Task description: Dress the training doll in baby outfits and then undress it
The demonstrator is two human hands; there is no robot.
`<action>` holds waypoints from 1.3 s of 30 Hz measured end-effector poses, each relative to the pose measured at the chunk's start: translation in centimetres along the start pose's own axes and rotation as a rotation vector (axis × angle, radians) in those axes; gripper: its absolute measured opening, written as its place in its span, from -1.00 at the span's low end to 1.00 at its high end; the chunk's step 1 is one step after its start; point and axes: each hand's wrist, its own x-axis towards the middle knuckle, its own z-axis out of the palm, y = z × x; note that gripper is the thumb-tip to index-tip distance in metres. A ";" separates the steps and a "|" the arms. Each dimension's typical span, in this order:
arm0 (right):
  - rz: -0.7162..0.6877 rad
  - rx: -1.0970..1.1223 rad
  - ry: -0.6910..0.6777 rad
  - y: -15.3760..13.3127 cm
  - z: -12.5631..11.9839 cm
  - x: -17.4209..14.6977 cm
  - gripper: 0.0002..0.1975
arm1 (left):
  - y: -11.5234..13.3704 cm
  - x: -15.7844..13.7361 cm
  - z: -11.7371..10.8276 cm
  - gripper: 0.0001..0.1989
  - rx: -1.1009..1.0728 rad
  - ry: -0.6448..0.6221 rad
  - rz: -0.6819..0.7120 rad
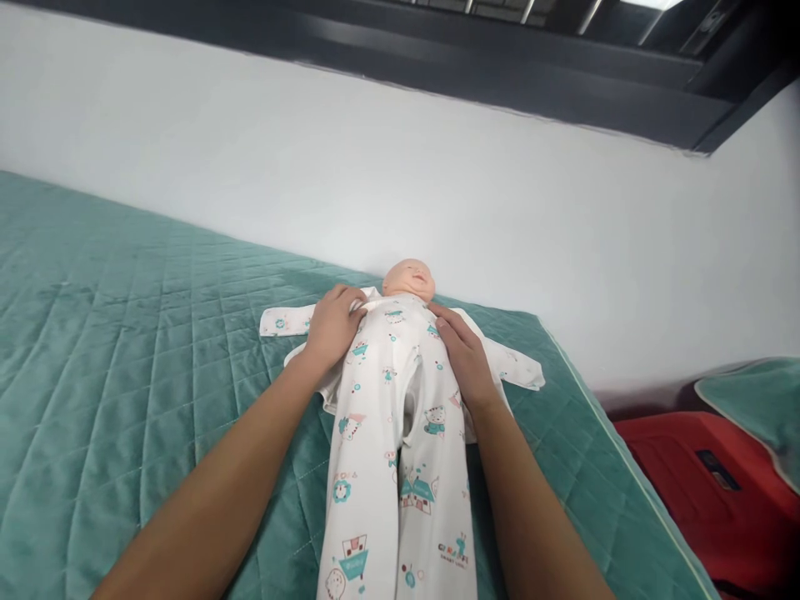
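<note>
A baby doll (409, 280) lies on its back with its head near the wall. White printed baby pants (368, 425) cover its front up to just below the neck, the legs stretching toward me. Under them a white baby shirt (513, 365) is spread, its sleeves out to both sides. At the upper left edge of the pants, my left hand (336, 323) has its fingers closed on the fabric. My right hand (463, 354) holds the opposite edge, thumb on top; some of its fingers are hidden. The doll's body and limbs are covered.
A green quilted cover (156, 358) lies beneath everything and ends at a pale-piped edge on the right. Beyond that edge sits a red plastic object (706, 492) with green cloth (759, 404) over it. Behind are a white wall (281, 167) and a dark window frame (437, 58).
</note>
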 end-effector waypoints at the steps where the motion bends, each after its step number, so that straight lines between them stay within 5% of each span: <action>1: 0.002 0.004 -0.019 0.0 -0.1 0.0 -0.64 | 0.1 -0.1 -0.1 -0.77 0.023 -0.029 0.021; 9: -0.043 0.070 -0.136 -0.2 -0.3 -1.5 -0.50 | 0.4 -1.8 -1.1 -0.56 0.239 -0.170 0.157; 14: 0.026 0.003 -0.013 0.9 -0.6 -4.7 -0.42 | -0.5 -4.1 -1.2 -0.55 0.207 -0.150 0.183; 19: 0.035 -0.342 0.144 1.8 -1.2 -9.2 -0.57 | 0.3 -9.0 -3.0 -0.65 0.124 -0.203 0.245; 26: -0.216 -0.713 -0.123 -1.4 -1.5 -14.9 -0.65 | 2.6 -14.8 -5.3 -0.60 0.150 -0.310 0.353; 39: -0.128 -0.911 -0.212 -2.2 -1.5 -15.3 -0.72 | 2.8 -12.2 -4.7 -0.74 0.127 -0.403 0.430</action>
